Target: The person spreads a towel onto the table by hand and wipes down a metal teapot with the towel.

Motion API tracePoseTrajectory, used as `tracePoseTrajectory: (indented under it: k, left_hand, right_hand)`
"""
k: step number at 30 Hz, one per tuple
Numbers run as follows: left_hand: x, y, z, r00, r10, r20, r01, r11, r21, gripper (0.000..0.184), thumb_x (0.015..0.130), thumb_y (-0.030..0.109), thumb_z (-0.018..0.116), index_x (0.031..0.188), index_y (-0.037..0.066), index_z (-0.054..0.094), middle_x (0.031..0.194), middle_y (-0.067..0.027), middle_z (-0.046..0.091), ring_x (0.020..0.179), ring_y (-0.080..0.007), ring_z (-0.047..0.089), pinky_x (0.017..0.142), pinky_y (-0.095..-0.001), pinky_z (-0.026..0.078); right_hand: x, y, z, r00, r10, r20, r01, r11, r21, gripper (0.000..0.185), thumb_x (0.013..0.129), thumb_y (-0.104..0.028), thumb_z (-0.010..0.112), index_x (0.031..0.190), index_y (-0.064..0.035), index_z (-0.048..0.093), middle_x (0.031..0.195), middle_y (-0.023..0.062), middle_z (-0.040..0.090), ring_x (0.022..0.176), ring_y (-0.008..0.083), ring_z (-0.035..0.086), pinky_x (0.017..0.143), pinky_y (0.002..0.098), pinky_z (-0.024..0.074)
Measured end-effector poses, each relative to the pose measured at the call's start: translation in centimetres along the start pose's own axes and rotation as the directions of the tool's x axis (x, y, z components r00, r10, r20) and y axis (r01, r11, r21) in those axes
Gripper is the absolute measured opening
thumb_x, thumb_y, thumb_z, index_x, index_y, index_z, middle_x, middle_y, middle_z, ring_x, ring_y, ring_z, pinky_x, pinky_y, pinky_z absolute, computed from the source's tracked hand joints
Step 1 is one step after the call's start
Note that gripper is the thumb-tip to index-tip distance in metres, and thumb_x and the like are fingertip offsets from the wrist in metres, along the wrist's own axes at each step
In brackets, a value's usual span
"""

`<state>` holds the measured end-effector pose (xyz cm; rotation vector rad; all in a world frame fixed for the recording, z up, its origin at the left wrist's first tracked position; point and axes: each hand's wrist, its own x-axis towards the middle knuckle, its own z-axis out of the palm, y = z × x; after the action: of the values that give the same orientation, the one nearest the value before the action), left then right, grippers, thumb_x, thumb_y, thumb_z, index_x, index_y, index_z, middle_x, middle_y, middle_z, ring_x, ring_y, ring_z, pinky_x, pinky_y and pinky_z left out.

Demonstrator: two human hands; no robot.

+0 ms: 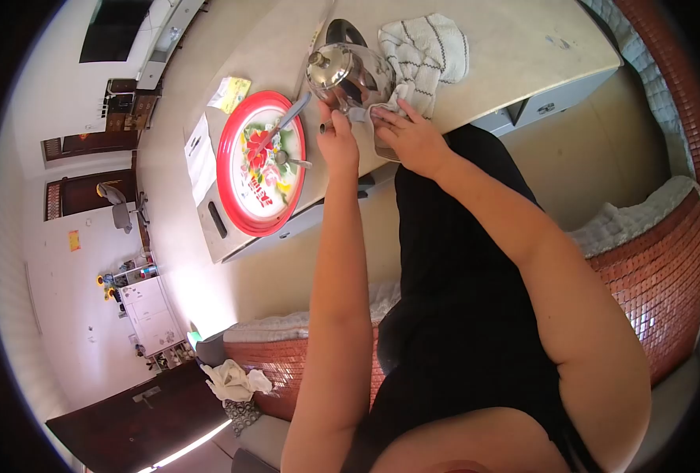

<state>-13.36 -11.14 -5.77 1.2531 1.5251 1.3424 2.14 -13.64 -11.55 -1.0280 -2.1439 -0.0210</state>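
Note:
A shiny steel kettle [350, 75] with a black handle and a brass-coloured lid knob stands on the table in front of both hands. My left hand [338, 146] is closed beside it; a small dark round end shows at the fingers, but the rest of what it holds is hidden. My right hand [413, 138] presses its fingers on a striped white cloth [425, 55], one end of which reaches under them. A greyish metal thing is partly covered below that hand. Left of my left hand lies a red-rimmed enamel tray [225, 169] with a knife [287, 118] and a spoon [293, 161].
A yellow-and-white packet [229, 94], a white paper [200, 162] with a pen, and a dark phone-like object [217, 220] lie on the pale table [515, 47]. Drawers sit under its near edge. Tile-covered seats [657, 276] are behind and beside me.

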Motion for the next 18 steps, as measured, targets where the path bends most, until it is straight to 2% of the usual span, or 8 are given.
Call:
tracePoseTrajectory:
  k: [2, 5, 8, 11, 14, 17, 18]
  left_hand:
    - [-0.7, 0.9, 0.7, 1.0, 0.012, -0.015, -0.013, 1.0, -0.008, 0.046, 0.097, 0.017, 0.041, 0.136, -0.007, 0.037, 0.099, -0.0042, 0.057, 0.077, -0.0077, 0.05, 0.067, -0.0222, 0.042]
    - [-0.7, 0.9, 1.2, 0.999, 0.044, -0.025, -0.046, 0.993, -0.112, 0.045, 0.098, 0.018, 0.041, 0.136, -0.006, 0.037, 0.092, -0.001, 0.053, 0.068, -0.0043, 0.042, 0.059, -0.0207, 0.037]
    - [-1.0, 1.4, 1.0, 1.0, -0.009, -0.015, 0.008, 0.997, -0.072, 0.044, 0.097, 0.016, 0.04, 0.136, -0.006, 0.038, 0.102, -0.0042, 0.057, 0.08, -0.0074, 0.051, 0.071, -0.0222, 0.043]
    - [-0.3, 0.9, 0.2, 0.999, -0.019, 0.04, 0.017, 0.999, 0.05, 0.048, 0.096, 0.017, 0.041, 0.141, 0.003, 0.035, 0.126, -0.0059, 0.052, 0.11, -0.0165, 0.054, 0.093, -0.0314, 0.046]
    - [0.6, -0.3, 0.0, 0.997, 0.071, 0.032, -0.074, 0.992, 0.098, 0.046, 0.095, 0.015, 0.041, 0.139, 0.0, 0.038, 0.125, -0.0065, 0.054, 0.107, -0.015, 0.055, 0.091, -0.0288, 0.046]
    - [1.4, -1.7, -0.3, 0.998, 0.058, 0.04, -0.053, 0.991, -0.123, 0.046, 0.095, 0.013, 0.042, 0.138, 0.001, 0.039, 0.125, -0.0076, 0.054, 0.106, -0.0138, 0.055, 0.087, -0.0267, 0.046]
    - [1.4, -1.9, -0.4, 0.995, 0.072, 0.071, -0.057, 0.978, -0.2, 0.043, 0.094, 0.012, 0.043, 0.136, 0.001, 0.042, 0.122, -0.0074, 0.055, 0.102, -0.0119, 0.055, 0.082, -0.024, 0.046]
  right_hand:
    - [-0.5, -0.5, -0.2, 0.994, 0.084, 0.075, -0.082, 0.996, -0.029, 0.027, 0.081, -0.01, 0.051, 0.108, -0.0049, 0.054, 0.124, 0.0087, 0.056, 0.128, 0.02, 0.042, 0.109, 0.0436, 0.0283]
    - [-0.7, -1.0, -0.3, 0.977, 0.206, 0.056, -0.204, 0.978, -0.044, 0.029, 0.081, -0.009, 0.051, 0.109, -0.0036, 0.053, 0.124, 0.0132, 0.055, 0.128, 0.0244, 0.042, 0.107, 0.0433, 0.0306]
    - [-0.8, -0.6, -0.1, 0.955, 0.298, 0.016, -0.298, 0.948, 0.114, 0.03, 0.081, -0.008, 0.051, 0.11, -0.002, 0.051, 0.125, 0.0162, 0.053, 0.126, 0.0276, 0.043, 0.106, 0.0434, 0.0314]
    - [0.4, -1.2, -2.3, 0.925, 0.347, 0.154, -0.376, 0.894, 0.245, 0.034, 0.081, -0.006, 0.051, 0.114, 0.0013, 0.049, 0.126, 0.018, 0.051, 0.126, 0.0317, 0.042, 0.106, 0.0442, 0.0315]
    - [2.1, -1.3, -1.5, 0.995, 0.063, -0.076, -0.044, 0.97, 0.239, 0.042, 0.08, -0.005, 0.05, 0.121, 0.0034, 0.045, 0.129, 0.0216, 0.048, 0.127, 0.0362, 0.04, 0.106, 0.0456, 0.031]
    - [6.3, -0.9, -2.2, 0.942, 0.27, -0.198, -0.217, 0.942, 0.254, 0.048, 0.079, -0.005, 0.05, 0.126, 0.0054, 0.042, 0.13, 0.0243, 0.046, 0.128, 0.0391, 0.038, 0.106, 0.0471, 0.0301]
    - [7.6, -0.1, -1.9, 0.918, 0.34, -0.207, -0.266, 0.91, 0.317, 0.049, 0.078, -0.004, 0.05, 0.126, 0.0041, 0.042, 0.13, 0.0244, 0.046, 0.129, 0.0392, 0.036, 0.106, 0.0469, 0.03]
